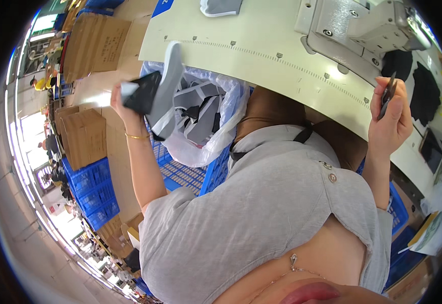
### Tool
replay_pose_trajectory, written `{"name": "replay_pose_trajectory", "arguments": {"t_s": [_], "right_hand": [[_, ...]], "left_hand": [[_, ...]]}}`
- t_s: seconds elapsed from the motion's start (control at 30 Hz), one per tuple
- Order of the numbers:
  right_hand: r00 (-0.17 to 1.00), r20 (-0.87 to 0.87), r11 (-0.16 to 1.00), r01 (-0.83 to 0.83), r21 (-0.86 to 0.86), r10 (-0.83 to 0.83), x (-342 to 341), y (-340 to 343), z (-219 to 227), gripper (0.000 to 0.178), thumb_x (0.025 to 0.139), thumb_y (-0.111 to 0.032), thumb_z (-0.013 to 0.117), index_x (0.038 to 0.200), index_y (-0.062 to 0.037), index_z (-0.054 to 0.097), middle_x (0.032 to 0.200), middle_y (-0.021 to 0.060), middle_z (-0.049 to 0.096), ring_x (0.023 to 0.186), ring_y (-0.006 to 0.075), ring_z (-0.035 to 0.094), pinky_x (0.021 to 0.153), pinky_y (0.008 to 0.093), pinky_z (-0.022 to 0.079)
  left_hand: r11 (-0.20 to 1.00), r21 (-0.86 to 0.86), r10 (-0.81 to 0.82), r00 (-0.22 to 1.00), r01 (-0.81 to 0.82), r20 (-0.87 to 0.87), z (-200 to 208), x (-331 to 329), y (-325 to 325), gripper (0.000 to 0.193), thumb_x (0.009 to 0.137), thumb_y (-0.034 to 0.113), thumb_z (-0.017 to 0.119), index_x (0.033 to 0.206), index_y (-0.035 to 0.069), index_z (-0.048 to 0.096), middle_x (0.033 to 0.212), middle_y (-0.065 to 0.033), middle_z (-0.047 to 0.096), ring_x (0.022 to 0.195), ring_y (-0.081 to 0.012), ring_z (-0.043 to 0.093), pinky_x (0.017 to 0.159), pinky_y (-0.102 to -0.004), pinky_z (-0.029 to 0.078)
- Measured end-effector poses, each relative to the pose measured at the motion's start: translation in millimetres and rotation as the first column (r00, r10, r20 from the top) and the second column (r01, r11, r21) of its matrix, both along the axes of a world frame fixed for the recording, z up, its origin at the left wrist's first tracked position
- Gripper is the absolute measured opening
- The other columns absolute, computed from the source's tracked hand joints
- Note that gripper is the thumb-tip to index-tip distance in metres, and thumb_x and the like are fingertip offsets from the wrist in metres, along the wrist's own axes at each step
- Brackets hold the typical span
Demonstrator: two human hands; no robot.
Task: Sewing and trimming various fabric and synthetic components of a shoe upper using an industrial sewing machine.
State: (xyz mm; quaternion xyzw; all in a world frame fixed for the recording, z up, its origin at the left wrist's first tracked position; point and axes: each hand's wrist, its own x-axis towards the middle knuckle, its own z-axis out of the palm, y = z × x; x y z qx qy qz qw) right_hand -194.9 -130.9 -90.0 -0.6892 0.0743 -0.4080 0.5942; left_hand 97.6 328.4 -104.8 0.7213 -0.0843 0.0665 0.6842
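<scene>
My left hand (118, 105) is closed on a grey and black fabric piece (168, 91), shaped like a shoe upper, and holds it up off the table's left front corner. Its fingertips are partly hidden behind the black part. Below the piece, similar grey and black pieces (201, 119) lie in a basket lined with a clear plastic bag (236, 104). My right hand (395, 119) is raised over the table's front edge at the right, closed around small dark thread snips (387, 96) with the blades pointing up.
A sewing machine (340, 30) stands on the pale table (206, 50), beside black fabric pieces (423, 93) and a phone (431, 149). Another grey piece (221, 7) lies at the far edge. Cardboard boxes (82, 137) and blue crates (92, 192) are stacked on the left.
</scene>
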Motion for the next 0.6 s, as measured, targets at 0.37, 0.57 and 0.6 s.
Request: {"name": "replay_pose_trajectory", "arguments": {"t_s": [0.37,0.57,0.6], "right_hand": [[0.936,-0.353,1.000,-0.010,-0.011,0.006,17,26,13,0.012,0.092,-0.009,0.066,0.098,0.0012,0.066,0.078,-0.0026,0.053,0.067,0.0042,0.042,0.062,0.0189,0.035],[0.875,-0.457,0.987,-0.133,0.089,0.159,11,40,22,0.021,0.098,-0.016,0.058,0.092,0.0024,0.065,0.067,-0.0004,0.053,0.063,0.0057,0.046,0.059,0.0212,0.038],[0.879,-0.427,0.976,-0.167,0.143,0.213,7,39,22,0.022,0.099,-0.016,0.057,0.091,0.0030,0.065,0.066,0.0001,0.053,0.063,0.0060,0.047,0.059,0.0214,0.038]], "left_hand": [[0.482,0.506,-0.585,0.693,0.715,-0.421,31,-48,-156,0.024,0.084,0.018,0.070,0.097,-0.002,0.068,0.087,-0.0140,0.069,0.082,-0.0207,0.067,0.072,-0.0350,0.053],[0.681,0.701,-0.611,0.364,-0.210,0.703,11,44,-344,0.021,0.083,0.020,0.063,0.093,0.003,0.066,0.100,-0.0143,0.067,0.098,-0.0346,0.062,0.084,-0.0440,0.050],[0.532,0.803,-0.656,0.470,-0.268,0.591,4,59,-359,0.018,0.081,0.017,0.063,0.091,0.002,0.065,0.099,-0.0155,0.066,0.097,-0.0342,0.062,0.082,-0.0433,0.051]]}}
